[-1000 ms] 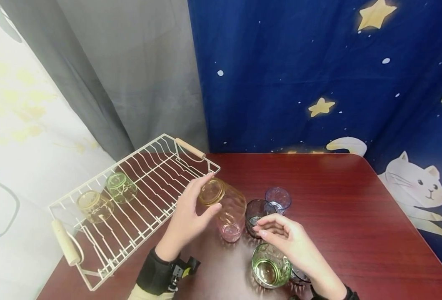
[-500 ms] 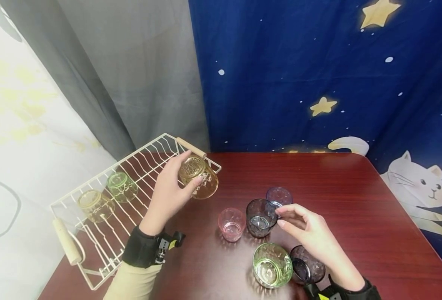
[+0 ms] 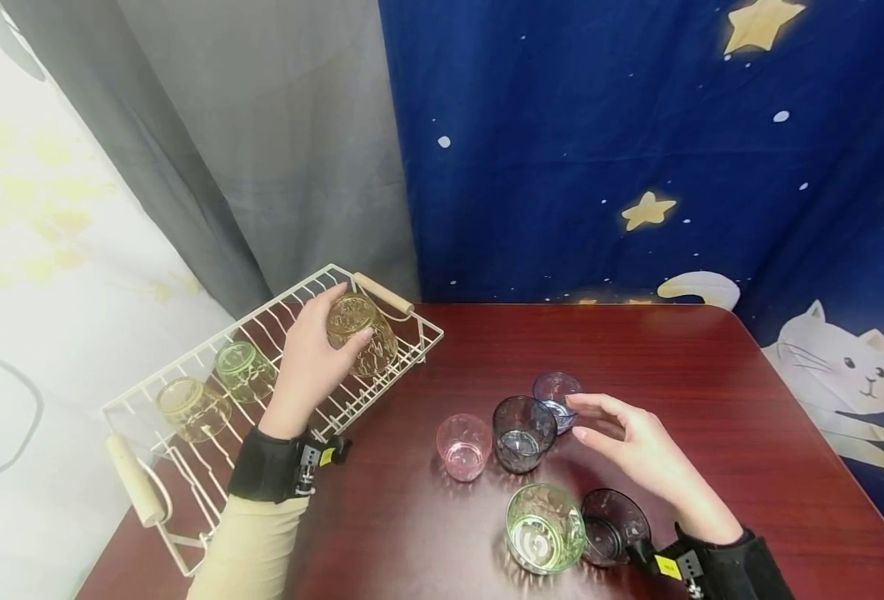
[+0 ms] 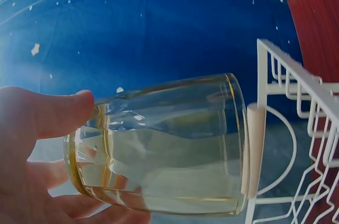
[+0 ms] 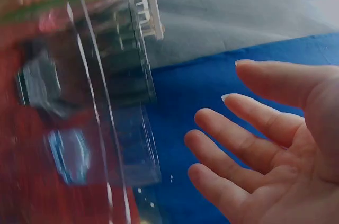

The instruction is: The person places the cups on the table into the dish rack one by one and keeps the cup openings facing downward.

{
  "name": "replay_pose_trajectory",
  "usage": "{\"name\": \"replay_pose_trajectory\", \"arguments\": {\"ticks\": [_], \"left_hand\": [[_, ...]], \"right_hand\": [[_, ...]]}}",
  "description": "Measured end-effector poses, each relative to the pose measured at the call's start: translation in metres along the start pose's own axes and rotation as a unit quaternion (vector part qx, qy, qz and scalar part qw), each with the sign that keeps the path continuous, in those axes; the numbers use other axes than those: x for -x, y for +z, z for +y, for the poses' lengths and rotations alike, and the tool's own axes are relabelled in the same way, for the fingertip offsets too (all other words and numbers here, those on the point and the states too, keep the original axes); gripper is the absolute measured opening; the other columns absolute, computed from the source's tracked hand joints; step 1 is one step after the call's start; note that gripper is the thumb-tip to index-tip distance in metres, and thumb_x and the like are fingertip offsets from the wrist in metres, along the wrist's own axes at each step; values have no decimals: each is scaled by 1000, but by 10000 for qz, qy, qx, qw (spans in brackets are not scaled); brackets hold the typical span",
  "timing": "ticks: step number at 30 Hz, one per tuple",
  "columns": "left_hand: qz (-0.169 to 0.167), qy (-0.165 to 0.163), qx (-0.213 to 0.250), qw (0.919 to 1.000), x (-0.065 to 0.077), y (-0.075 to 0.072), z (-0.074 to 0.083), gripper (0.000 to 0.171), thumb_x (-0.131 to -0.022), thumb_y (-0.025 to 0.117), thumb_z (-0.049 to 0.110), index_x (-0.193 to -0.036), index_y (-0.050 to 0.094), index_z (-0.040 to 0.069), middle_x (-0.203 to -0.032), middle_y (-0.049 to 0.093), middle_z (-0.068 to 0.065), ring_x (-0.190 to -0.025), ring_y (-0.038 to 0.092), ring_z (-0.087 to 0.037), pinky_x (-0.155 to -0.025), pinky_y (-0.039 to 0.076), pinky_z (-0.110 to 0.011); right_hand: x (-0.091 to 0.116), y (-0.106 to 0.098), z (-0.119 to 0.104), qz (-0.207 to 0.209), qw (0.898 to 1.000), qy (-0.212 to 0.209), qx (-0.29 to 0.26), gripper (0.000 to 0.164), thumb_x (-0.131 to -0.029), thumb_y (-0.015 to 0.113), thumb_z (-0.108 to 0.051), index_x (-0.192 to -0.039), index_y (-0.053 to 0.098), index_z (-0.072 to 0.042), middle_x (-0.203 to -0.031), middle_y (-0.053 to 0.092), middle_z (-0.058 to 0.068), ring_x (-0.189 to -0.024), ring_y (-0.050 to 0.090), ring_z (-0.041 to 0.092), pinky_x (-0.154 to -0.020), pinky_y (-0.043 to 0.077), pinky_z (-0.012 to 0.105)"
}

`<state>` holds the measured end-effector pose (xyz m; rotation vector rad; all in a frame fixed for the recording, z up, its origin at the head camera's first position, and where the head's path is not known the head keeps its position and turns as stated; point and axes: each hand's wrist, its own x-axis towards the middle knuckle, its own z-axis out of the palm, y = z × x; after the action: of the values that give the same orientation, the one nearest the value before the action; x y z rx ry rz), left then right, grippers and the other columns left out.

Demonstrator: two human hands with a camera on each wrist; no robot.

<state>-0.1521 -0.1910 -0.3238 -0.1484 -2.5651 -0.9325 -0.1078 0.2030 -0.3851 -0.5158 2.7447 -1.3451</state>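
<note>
My left hand (image 3: pixel 308 358) grips a clear amber glass tumbler (image 3: pixel 372 346), thumb and fingers around its base. The tumbler is upside down over the far right end of the white wire dish rack (image 3: pixel 136 483). In the left wrist view its rim is right at the rack's wooden handle (image 4: pixel 257 150). My right hand (image 3: pixel 636 442) holds nothing, fingers spread and slightly bent in the right wrist view. Its fingertips are close to a small blue glass (image 3: pixel 552 390), just behind a dark grey glass (image 3: pixel 524 433).
A yellowish glass (image 3: pixel 192 408) and a green glass (image 3: pixel 245 371) stand upside down in the rack's left half. On the red-brown table (image 3: pixel 681 367) stand a pink glass (image 3: pixel 464 447), a larger green glass (image 3: pixel 545 529) and a dark purple glass (image 3: pixel 614 527), rims up.
My left hand has carried the amber tumbler up and left, from above the pink glass to over the rack. My right hand has moved right, away from the dark grey glass.
</note>
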Motion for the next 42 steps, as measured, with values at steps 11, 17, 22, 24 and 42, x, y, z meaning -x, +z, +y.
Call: {"name": "replay_pose_trajectory", "arguments": {"ticks": [11, 17, 22, 24, 42], "left_hand": [[-1, -410, -156, 9990, -18, -3, -25, 68, -86, 70, 26, -145, 42, 6, -147, 47, -20, -137, 42, -39, -116, 32, -52], [-28, -613, -242, 9978, -27, -4, -40, 69, -87, 69, 25, -146, 40, 5, -147, 46, -20, -138, 39, -41, -116, 31, -53], [-66, -826, -359, 9959, -33, -6, -53, 68, -86, 69, 24, -144, 40, 4, -142, 48, -25, -133, 44, -43, -112, 36, -55], [-83, -951, -380, 9947, -35, -7, -59, 68, -86, 69, 23, -144, 40, 3, -141, 48, -27, -131, 45, -44, -110, 36, -55], [68, -1919, -439, 9804, -45, -6, -90, 71, -86, 67, 18, -144, 35, -6, -141, 41, -34, -134, 36, -49, -114, 31, -55]], "right_hand": [[-10, -10, 18, -357, 9987, -218, 296, 42, -93, 64, -23, -131, 58, -7, -131, 63, 13, -114, 62, 4, -92, 55, 24], [-17, -15, 25, -538, 9983, -188, 84, 42, -94, 63, -22, -132, 56, -5, -131, 62, 16, -110, 57, -9, -88, 53, 18], [-20, -18, 28, -545, 9982, -165, 172, 44, -94, 63, -23, -134, 55, -3, -132, 61, 17, -110, 61, -3, -87, 53, 17], [-22, -18, 30, -560, 9979, -138, 291, 46, -94, 63, -24, -134, 55, -4, -132, 62, 15, -112, 64, 7, -88, 54, 19], [-31, -16, 42, -820, 9733, -1296, 1708, 38, -88, 70, -19, -125, 64, -20, -123, 69, -2, -118, 62, 23, -95, 52, 40]]}}
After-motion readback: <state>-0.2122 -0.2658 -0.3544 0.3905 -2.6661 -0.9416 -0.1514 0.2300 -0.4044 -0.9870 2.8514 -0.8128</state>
